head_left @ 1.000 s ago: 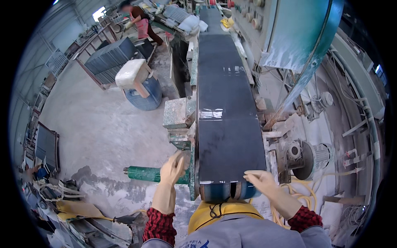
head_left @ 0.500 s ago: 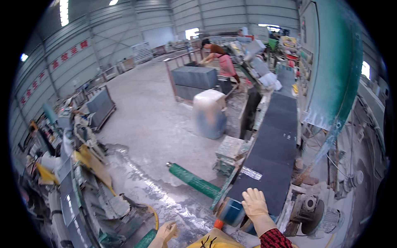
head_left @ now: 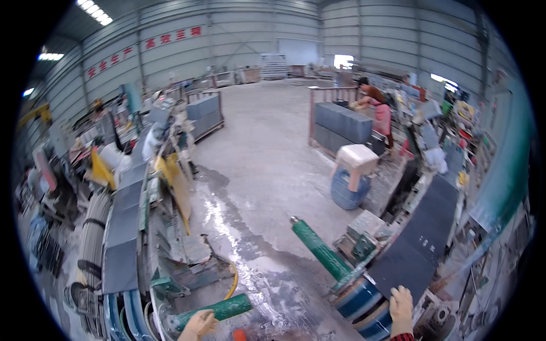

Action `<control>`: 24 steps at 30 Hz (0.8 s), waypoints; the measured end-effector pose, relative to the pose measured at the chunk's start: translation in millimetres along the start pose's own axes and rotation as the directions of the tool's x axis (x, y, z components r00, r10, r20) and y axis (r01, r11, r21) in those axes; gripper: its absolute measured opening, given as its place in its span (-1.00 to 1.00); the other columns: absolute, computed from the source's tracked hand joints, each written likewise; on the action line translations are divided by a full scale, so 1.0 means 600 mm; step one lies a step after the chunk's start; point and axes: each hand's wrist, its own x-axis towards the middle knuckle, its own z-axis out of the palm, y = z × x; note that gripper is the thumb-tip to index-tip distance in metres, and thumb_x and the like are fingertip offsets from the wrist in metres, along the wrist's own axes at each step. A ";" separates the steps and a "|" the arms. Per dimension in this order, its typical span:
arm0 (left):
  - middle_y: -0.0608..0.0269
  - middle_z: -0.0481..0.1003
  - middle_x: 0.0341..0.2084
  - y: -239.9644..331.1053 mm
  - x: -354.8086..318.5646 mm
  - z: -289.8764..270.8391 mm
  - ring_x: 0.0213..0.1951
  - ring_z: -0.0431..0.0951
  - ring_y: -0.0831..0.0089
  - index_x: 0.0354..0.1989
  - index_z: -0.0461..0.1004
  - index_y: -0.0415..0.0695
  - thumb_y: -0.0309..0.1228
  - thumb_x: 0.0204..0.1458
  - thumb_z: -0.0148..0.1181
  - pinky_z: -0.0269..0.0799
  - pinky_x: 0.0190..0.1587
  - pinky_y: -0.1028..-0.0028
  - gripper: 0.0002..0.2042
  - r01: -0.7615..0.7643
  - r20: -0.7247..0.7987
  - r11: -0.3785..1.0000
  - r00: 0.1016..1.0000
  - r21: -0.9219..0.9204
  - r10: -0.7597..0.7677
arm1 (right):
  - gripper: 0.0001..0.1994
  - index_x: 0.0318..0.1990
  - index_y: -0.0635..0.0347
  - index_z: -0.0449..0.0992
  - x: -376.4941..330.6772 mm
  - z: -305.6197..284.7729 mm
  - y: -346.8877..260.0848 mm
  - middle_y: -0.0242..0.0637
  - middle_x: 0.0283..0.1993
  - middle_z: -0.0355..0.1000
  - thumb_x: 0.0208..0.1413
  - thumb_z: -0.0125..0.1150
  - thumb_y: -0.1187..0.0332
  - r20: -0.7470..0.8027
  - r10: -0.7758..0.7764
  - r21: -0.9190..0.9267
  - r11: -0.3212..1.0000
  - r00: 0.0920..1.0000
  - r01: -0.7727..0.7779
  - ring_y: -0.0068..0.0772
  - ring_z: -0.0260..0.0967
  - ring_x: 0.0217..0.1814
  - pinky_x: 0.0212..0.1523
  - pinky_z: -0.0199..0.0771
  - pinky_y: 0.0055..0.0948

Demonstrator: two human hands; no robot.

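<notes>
Since a second ago, both my hands left the dark slab's near end: right hand (head_left: pixel 401 304) rests open by dark slab (head_left: pixel 418 244); left hand (head_left: pixel 199 325), grip unclear, touches near green roller (head_left: pixel 213 311).

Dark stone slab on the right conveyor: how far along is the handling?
Done: the dark stone slab lies flat on the conveyor. In hand: the right hand rests at its near end, above the blue end roller; the left hand touches a green roller on the opposite machine. Left: cannot tell.
</notes>
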 end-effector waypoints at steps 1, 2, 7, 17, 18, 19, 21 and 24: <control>0.05 0.67 -0.20 -0.028 -0.019 -0.034 -0.31 0.69 0.32 0.29 0.38 -0.34 -0.28 0.33 0.00 0.63 -0.29 0.39 -0.54 -0.009 -0.125 0.996 0.992 -0.091 -0.003 | -0.73 -0.06 0.03 0.58 -0.015 -0.006 0.011 -0.12 0.16 0.42 0.07 0.18 0.33 -0.010 -0.003 -0.025 1.000 1.000 0.002 0.07 0.29 0.24 0.22 0.35 -0.05; 0.04 0.67 -0.21 -0.036 -0.038 -0.073 -0.35 0.66 0.36 0.28 0.38 -0.35 -0.32 0.32 -0.01 0.59 -0.34 0.38 -0.55 -0.052 -0.239 0.988 0.971 -0.147 0.016 | -0.69 0.01 0.10 0.61 -0.032 -0.016 0.018 -0.11 0.16 0.49 0.09 0.20 0.34 0.011 0.086 -0.055 0.995 0.996 -0.086 0.04 0.37 0.23 0.23 0.37 -0.10; -0.08 0.58 -0.07 -0.215 0.007 -0.291 -0.12 0.61 0.34 0.25 0.39 -0.35 -0.47 0.25 0.12 0.57 -0.07 0.36 -0.59 -0.528 -0.817 0.842 0.531 -0.112 0.224 | -0.56 0.16 0.19 0.57 -0.106 -0.034 -0.101 -0.04 0.19 0.53 0.31 0.08 0.08 -0.072 0.299 -0.531 0.796 0.952 -0.290 0.09 0.42 0.25 0.31 0.36 -0.02; -0.15 0.45 0.20 -0.118 0.080 -0.516 0.27 0.37 -0.19 0.21 0.42 -0.23 -0.35 0.19 0.18 0.23 0.38 0.01 -0.57 -0.020 -0.588 0.655 0.420 0.756 0.692 | -0.55 0.26 0.18 0.50 -0.004 0.200 -0.411 -0.05 0.28 0.47 0.26 0.15 0.21 0.330 0.425 0.109 0.870 0.843 -0.481 0.03 0.40 0.31 0.31 0.38 -0.13; -0.13 0.44 0.21 -0.120 0.102 -0.529 0.27 0.37 -0.18 0.22 0.42 -0.23 -0.33 0.19 0.17 0.22 0.38 0.02 -0.57 -0.011 -0.596 0.659 0.417 0.752 0.686 | -0.61 0.17 0.29 0.55 0.013 0.227 -0.423 0.01 0.22 0.49 0.20 0.17 0.39 0.301 0.428 0.201 0.845 0.852 -0.496 0.05 0.43 0.26 0.25 0.44 -0.15; -0.12 0.44 0.20 -0.120 0.117 -0.541 0.27 0.37 -0.17 0.21 0.42 -0.23 -0.32 0.20 0.17 0.22 0.37 0.02 -0.57 -0.014 -0.610 0.682 0.436 0.731 0.662 | -0.59 0.21 0.32 0.52 0.022 0.231 -0.442 0.03 0.24 0.49 0.22 0.17 0.38 0.371 0.341 0.194 0.881 0.864 -0.431 0.03 0.44 0.27 0.26 0.45 -0.17; -0.01 0.41 0.22 -0.095 0.135 -0.568 0.29 0.33 -0.04 0.21 0.40 -0.20 -0.31 0.19 0.15 0.19 0.38 0.10 -0.57 0.035 -0.591 0.725 0.606 0.688 0.532 | -0.53 0.28 0.39 0.45 0.042 0.233 -0.475 0.06 0.27 0.48 0.27 0.16 0.35 0.485 0.187 0.193 0.930 0.855 -0.313 -0.02 0.46 0.29 0.29 0.45 -0.22; 0.07 0.39 0.20 -0.078 0.172 -0.588 0.27 0.32 0.05 0.19 0.40 -0.16 -0.29 0.19 0.12 0.18 0.37 0.15 -0.59 0.109 -0.606 0.678 0.567 0.727 0.558 | -0.55 0.27 0.40 0.47 0.061 0.224 -0.536 0.04 0.23 0.50 0.27 0.17 0.37 0.491 0.200 0.253 0.899 0.848 -0.358 -0.05 0.49 0.25 0.27 0.47 -0.22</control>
